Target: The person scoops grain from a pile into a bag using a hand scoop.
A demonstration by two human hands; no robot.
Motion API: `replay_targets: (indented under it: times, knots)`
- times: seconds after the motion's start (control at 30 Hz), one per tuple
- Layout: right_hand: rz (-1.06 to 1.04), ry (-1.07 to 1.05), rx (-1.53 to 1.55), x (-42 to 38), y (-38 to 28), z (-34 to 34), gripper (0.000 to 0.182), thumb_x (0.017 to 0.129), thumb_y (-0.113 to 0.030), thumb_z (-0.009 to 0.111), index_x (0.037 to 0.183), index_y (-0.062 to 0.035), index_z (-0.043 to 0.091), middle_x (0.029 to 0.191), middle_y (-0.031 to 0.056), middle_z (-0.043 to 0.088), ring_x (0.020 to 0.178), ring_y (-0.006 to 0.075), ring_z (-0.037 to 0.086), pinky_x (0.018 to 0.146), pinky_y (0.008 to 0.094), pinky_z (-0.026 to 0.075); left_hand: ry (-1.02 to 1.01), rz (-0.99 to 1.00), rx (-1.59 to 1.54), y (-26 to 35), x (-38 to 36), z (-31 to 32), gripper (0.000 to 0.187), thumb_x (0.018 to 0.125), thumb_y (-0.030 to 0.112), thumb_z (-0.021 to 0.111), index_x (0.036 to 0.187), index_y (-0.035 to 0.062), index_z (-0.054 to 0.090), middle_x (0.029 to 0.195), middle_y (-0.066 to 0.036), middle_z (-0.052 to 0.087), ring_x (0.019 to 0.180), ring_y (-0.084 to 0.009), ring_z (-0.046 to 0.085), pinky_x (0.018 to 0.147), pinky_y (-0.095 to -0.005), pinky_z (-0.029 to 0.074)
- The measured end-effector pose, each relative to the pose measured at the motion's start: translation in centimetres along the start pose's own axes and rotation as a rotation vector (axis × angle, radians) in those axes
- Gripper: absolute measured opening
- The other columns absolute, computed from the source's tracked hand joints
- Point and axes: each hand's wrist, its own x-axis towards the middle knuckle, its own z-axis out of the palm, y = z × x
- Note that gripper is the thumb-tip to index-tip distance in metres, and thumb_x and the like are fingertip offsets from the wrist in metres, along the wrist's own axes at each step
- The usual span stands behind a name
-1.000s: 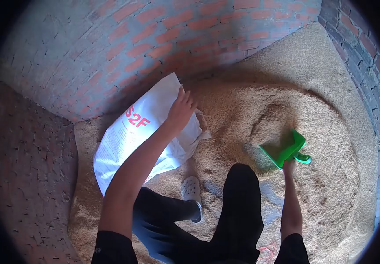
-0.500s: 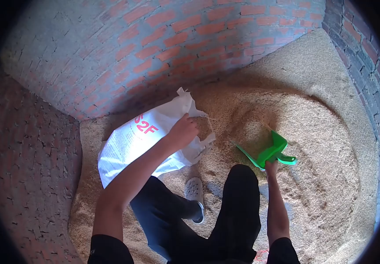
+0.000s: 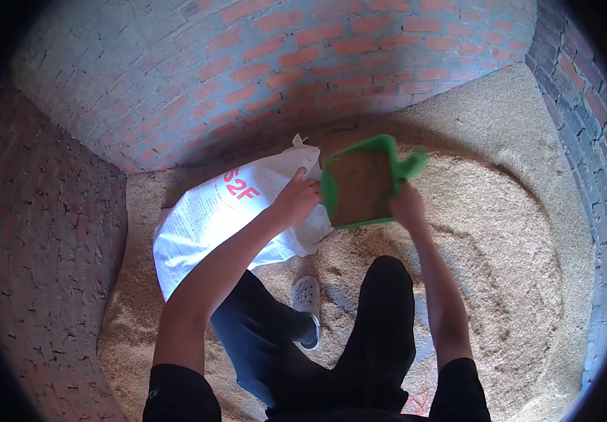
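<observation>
White sack (image 3: 226,211) lying left on the grain pile (image 3: 500,239), near the brick wall (image 3: 177,84). Left hand (image 3: 296,199) gripping the sack's open mouth. Just right, green scoop (image 3: 361,184) full of grain, raised beside the mouth. Right hand (image 3: 407,205) clasping the scoop's near right edge.

The floor (image 3: 57,211) is cracked reddish ground, bare at the left, closed in by brick walls (image 3: 247,63) behind and at the right. A wide heap of grain (image 3: 514,232) covers most of it, spreading from the back corner to the near edge. A white sack (image 3: 212,218) lies on the grain by the wall. A pale clog (image 3: 306,297) stands on the grain just below the sack.
</observation>
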Motion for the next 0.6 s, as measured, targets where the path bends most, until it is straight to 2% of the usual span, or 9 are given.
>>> replay_targets:
  times: [0.03,0.1,0.13,0.2,0.23,0.3,0.43,0.5,0.6]
  knots:
    - [-0.025,-0.032,-0.048,-0.2,-2.8,-0.3,0.025,0.073,-0.008,0.047,0.097,-0.0003,0.049,0.084,0.0256,0.060,0.079,0.0377,0.061,0.065,0.0435,0.050,0.023,-0.005,-0.023,0.0,0.0,0.4,0.011,0.070,0.005,0.054,0.069,0.0139,0.061,0.072,0.001,0.059,0.082,-0.0140,0.055,0.091,-0.0391,0.029]
    - [-0.065,-0.160,-0.154,-0.2,-6.9,-0.5,0.034,0.075,-0.007,0.048,0.108,-0.0009,0.048,0.095,0.0250,0.059,0.075,0.0333,0.063,0.060,0.0384,0.052,0.050,-0.012,-0.048,-0.1,0.2,0.6,0.011,0.069,0.006,0.055,0.069,0.0141,0.061,0.070,0.001,0.059,0.080,-0.0142,0.056,0.089,-0.0378,0.030]
    - [-0.067,-0.161,-0.159,-0.2,-7.5,0.4,0.034,0.075,-0.007,0.048,0.108,-0.0009,0.048,0.095,0.0250,0.059,0.075,0.0333,0.063,0.060,0.0384,0.052,-0.014,-0.014,-0.037,0.0,0.3,0.7,0.010,0.068,0.007,0.055,0.069,0.0142,0.061,0.070,0.000,0.059,0.080,-0.0144,0.056,0.087,-0.0375,0.030]
    - [-0.319,0.137,-0.347,0.1,-7.9,2.4,0.046,0.076,-0.007,0.050,0.121,-0.0011,0.042,0.108,0.0233,0.056,0.071,0.0298,0.064,0.057,0.0355,0.052,-0.077,-0.017,-0.032,0.0,0.4,0.6,0.008,0.067,0.008,0.056,0.069,0.0143,0.061,0.070,0.000,0.059,0.080,-0.0145,0.055,0.085,-0.0371,0.031]
    - [-0.319,0.134,-0.350,0.0,-7.6,2.5,0.046,0.076,-0.007,0.050,0.121,-0.0011,0.042,0.108,0.0233,0.056,0.071,0.0298,0.064,0.057,0.0355,0.052,-0.105,-0.022,-0.016,0.0,0.4,0.4,0.007,0.067,0.009,0.057,0.069,0.0144,0.061,0.069,0.000,0.059,0.080,-0.0146,0.055,0.083,-0.0368,0.031]
    - [-0.410,0.257,-0.415,-0.7,-6.8,2.8,0.055,0.077,-0.009,0.050,0.129,-0.0021,0.035,0.118,0.0224,0.051,0.067,0.0299,0.064,0.054,0.0370,0.051,-0.142,-0.015,-0.010,0.0,0.2,0.4,0.006,0.067,0.010,0.057,0.069,0.0144,0.061,0.069,-0.001,0.059,0.080,-0.0147,0.056,0.081,-0.0365,0.032]
    - [-0.366,0.258,-0.385,-1.5,-1.1,2.5,0.047,0.078,-0.010,0.049,0.124,-0.0010,0.039,0.106,0.0233,0.056,0.065,0.0307,0.063,0.053,0.0407,0.049,-0.042,0.003,-0.073,0.1,-0.3,0.6,0.007,0.069,0.010,0.058,0.072,0.0156,0.061,0.071,0.000,0.059,0.081,-0.0147,0.056,0.079,-0.0354,0.032]
    - [-0.050,0.145,-0.078,-3.1,1.2,0.7,0.033,0.079,-0.011,0.047,0.110,-0.0007,0.046,0.095,0.0262,0.058,0.062,0.0384,0.059,0.056,0.0482,0.047,0.016,0.036,-0.079,0.0,-0.5,0.6,0.007,0.070,0.011,0.059,0.074,0.0161,0.062,0.072,0.000,0.059,0.081,-0.0148,0.056,0.078,-0.0352,0.032]
    - [0.156,0.251,0.077,-6.1,9.1,0.3,0.034,0.080,-0.018,0.046,0.111,-0.0027,0.046,0.087,0.0253,0.059,0.074,0.0432,0.057,0.063,0.0523,0.044,0.047,0.046,-0.105,0.1,-0.6,0.5,0.009,0.067,0.008,0.058,0.072,0.0154,0.062,0.073,0.001,0.061,0.081,-0.0144,0.056,0.077,-0.0351,0.033]
